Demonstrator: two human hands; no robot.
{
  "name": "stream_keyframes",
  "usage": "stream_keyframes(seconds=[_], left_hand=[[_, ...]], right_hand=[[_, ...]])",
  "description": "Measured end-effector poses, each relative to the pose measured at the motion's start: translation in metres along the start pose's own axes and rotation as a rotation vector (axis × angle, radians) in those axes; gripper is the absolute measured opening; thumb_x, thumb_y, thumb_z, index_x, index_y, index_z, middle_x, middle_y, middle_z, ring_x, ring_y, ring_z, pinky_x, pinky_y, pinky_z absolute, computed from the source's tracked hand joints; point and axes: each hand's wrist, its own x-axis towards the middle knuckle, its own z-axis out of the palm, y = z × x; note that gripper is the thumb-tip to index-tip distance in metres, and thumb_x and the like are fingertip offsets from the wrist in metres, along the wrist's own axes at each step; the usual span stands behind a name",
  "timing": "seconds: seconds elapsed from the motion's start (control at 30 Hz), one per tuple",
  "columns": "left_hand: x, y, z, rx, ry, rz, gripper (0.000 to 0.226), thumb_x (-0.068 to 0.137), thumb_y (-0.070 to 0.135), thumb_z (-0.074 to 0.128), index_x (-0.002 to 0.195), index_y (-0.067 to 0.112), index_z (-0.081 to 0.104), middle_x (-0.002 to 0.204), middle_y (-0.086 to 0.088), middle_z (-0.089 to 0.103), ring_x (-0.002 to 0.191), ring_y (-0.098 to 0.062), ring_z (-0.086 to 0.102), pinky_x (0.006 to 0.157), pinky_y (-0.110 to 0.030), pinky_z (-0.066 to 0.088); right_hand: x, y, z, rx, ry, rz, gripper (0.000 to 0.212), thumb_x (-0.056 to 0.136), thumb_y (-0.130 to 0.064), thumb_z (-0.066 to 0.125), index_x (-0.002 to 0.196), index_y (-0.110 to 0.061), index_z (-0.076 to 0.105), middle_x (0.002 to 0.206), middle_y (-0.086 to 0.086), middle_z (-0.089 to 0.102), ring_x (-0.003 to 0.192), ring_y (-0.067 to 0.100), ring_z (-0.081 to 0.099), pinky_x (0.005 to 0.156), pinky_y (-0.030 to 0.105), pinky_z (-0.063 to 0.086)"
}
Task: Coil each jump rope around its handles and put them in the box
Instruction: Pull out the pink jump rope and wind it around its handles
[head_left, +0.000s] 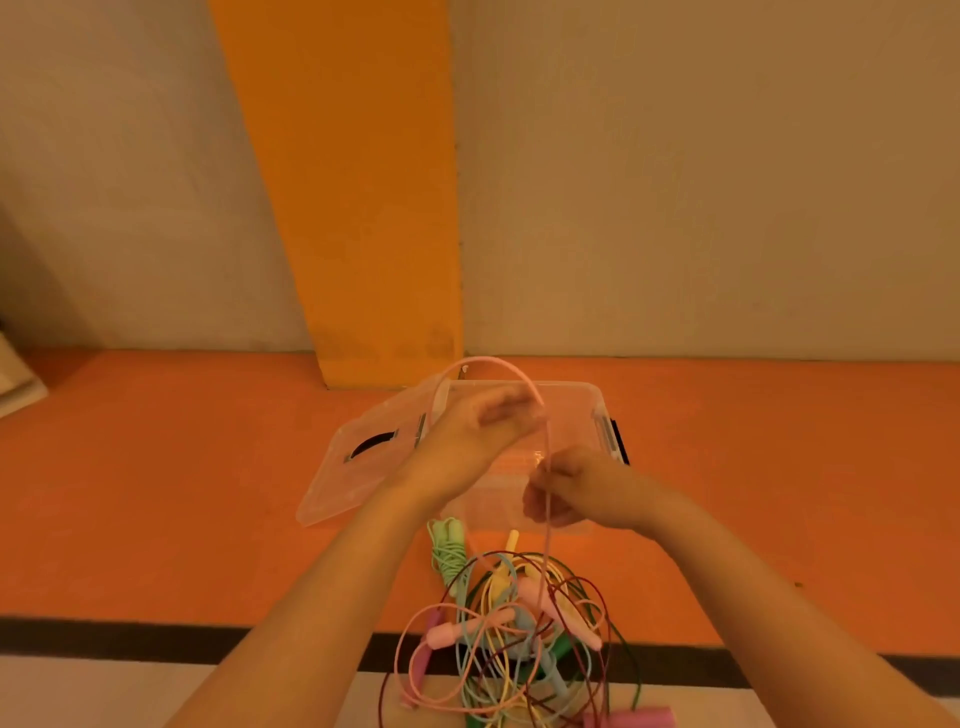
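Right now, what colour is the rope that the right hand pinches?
Pale pink. The head view shows the rope arching up from the right hand.

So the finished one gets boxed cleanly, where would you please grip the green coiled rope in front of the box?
Grip the green coiled rope around its wrapped middle, coming from above: the windings bind cord and handles together there, and its far end lies clear of the loose tangle.

Dim, warm orange light washes the whole scene, seemingly from overhead. Shadows are soft and faint. The left hand (467, 436) is smeared by motion blur, its outline indistinct. The far pillar (353, 208) leans, bent by wide-angle distortion
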Motion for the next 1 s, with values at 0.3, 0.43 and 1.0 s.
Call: stream_keyframes(seconds=[0.3,0.43,1.0], left_hand=[[-0.005,-0.035,0.011,0.081,-0.241,-0.191,0.025,0.102,0.015,0.043,0.109,0.001,0.063,0.099,-0.009,0.07,0.08,-0.007,0.068,0.071,-0.013,0.049],[-0.001,-0.023,0.008,-0.023,-0.082,-0.077,0.023,0.101,0.01,0.043,0.094,0.005,0.063,0.083,-0.006,0.069,0.067,-0.006,0.068,0.067,-0.018,0.052],[-0.007,-0.035,-0.005,0.26,-0.358,-0.201,0.016,0.097,0.013,0.054,0.106,0.009,0.067,0.105,-0.003,0.07,0.094,-0.003,0.065,0.085,-0.017,0.046]], right_hand=[[-0.019,-0.03,-0.036,0.794,0.395,-0.424,0.025,0.1,-0.02,0.041,0.098,-0.004,0.06,0.103,0.018,0.07,0.1,0.027,0.068,0.088,0.033,0.056],[-0.012,-0.009,-0.032,0.426,0.173,-0.339,0.019,0.091,-0.018,0.062,0.109,-0.01,0.063,0.11,0.009,0.065,0.103,0.016,0.064,0.093,0.033,0.052],[-0.013,-0.032,-0.028,0.722,0.331,-0.399,0.021,0.099,-0.017,0.044,0.1,-0.006,0.062,0.098,0.014,0.073,0.097,0.025,0.07,0.081,0.032,0.058]])
